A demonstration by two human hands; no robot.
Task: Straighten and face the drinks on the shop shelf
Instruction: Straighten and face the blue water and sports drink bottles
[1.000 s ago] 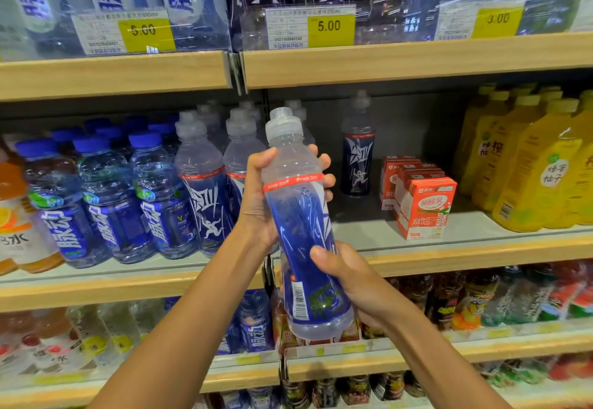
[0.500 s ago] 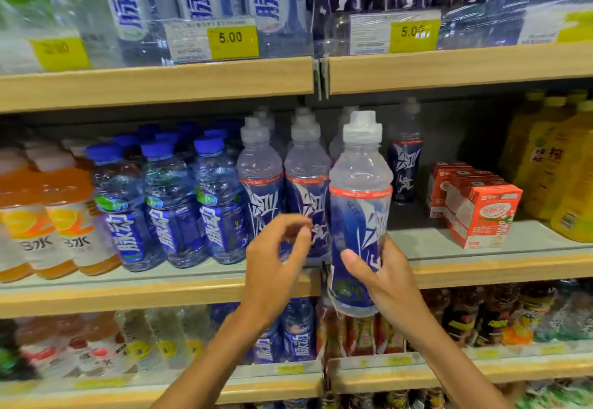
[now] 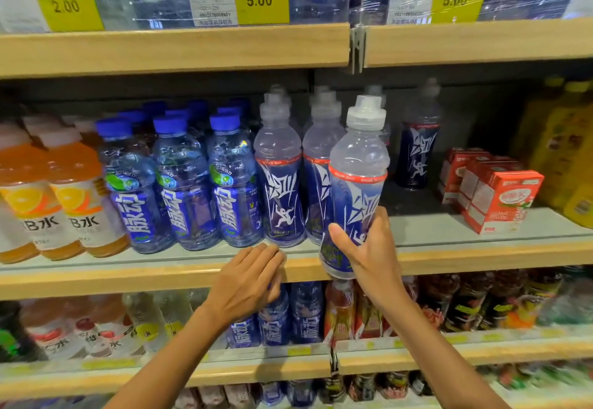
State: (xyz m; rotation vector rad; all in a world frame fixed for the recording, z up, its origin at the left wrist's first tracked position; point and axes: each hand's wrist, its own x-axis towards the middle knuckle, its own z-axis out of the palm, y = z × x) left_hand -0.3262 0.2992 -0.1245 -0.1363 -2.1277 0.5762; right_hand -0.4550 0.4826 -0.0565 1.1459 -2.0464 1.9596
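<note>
Left hand (image 3: 247, 283) dropped to shelf (image 3: 481, 256) lip, fingers loose, empty; right hand (image 3: 369, 254) alone grips bottle (image 3: 359, 177), label now frontward, held off-shelf beside its row (image 3: 279, 184); I judge it ready for seating.

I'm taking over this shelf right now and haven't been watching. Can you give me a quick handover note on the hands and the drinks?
The left hand is open and holds nothing, its fingers at the front edge of the middle shelf.
The right hand grips the held sports bottle low on its body. It is upright with the label forward, in front of the shelf edge and not set down.
Done: the two matching bottles stand at the front, labels forward.
Left: set the held bottle beside them. The lone matching bottle stands far back and probably needs pulling forward.
</note>
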